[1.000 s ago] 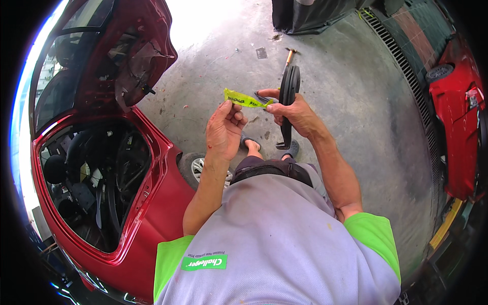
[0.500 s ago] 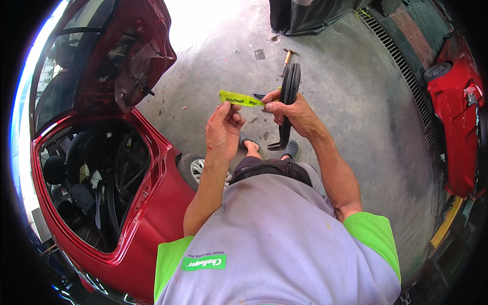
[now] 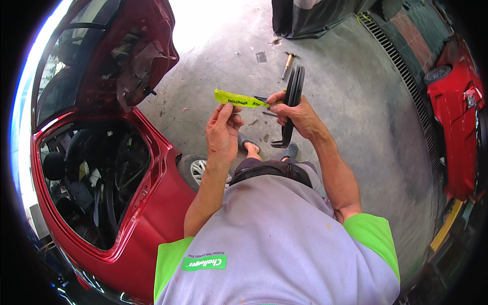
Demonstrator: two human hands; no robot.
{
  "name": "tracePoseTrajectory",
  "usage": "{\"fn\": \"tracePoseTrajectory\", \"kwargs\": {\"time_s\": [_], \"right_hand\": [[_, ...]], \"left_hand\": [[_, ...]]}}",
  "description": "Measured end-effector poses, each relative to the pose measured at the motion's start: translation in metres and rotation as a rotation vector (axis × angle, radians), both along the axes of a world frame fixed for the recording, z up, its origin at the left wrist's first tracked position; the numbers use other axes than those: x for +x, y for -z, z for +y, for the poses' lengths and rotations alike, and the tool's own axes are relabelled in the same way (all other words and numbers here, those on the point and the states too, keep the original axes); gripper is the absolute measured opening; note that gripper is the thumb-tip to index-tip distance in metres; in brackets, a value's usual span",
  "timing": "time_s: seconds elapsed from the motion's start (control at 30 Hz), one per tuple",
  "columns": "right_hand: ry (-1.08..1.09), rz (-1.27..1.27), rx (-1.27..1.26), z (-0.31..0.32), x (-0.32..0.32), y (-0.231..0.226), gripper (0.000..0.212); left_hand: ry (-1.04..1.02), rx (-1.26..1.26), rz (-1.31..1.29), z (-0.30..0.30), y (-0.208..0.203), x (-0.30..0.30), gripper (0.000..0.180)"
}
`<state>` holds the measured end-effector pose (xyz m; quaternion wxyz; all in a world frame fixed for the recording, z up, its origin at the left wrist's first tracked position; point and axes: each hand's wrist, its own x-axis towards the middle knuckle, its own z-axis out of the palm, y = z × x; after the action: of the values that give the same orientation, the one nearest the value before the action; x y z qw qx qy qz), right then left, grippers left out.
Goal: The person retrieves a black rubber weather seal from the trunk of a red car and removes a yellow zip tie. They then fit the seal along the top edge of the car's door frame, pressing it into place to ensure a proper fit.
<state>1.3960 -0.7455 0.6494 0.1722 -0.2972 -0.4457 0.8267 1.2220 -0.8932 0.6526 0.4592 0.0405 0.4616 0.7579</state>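
Glossy red car body [image 3: 157,208] left of the neon tape tag [image 3: 245,101]; left hand [image 3: 222,131] half-curled, thumb and fingers pinching the tag's lower edge near its left end. Tag: thin, crinkled, dark handwriting along it. At its right end, right hand [image 3: 303,118] closed around curved, grooved black strips [image 3: 296,85], hooked at the bottom

A: Any lettering by the hands?
B: Yes, dark handwritten capitals, in two groups, on the yellow-green strip [image 3: 248,101] running from the left hand [image 3: 222,134] to the right hand [image 3: 306,119]
A: Anything on the near side of them?
B: On the grey shirt [image 3: 284,229], below the left hand, a green patch [image 3: 204,262] bears white lettering, upside down from here, with smaller dark lettering along its edge nearest the hands
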Motion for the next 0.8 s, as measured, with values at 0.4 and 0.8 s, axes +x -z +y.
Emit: {"fn": "tracePoseTrajectory", "kwargs": {"time_s": [0.4, 0.8], "right_hand": [[-0.026, -0.037, 0.072, -0.001, 0.006, 0.002, 0.032], [0.288, -0.005, -0.035, 0.027, 0.063, 0.021, 0.038]], "left_hand": [[-0.066, -0.058, 0.054, -0.01, 0.011, 0.0, 0.015], [-0.336, -0.191, 0.203, -0.062, 0.028, -0.062, 0.017]]}}
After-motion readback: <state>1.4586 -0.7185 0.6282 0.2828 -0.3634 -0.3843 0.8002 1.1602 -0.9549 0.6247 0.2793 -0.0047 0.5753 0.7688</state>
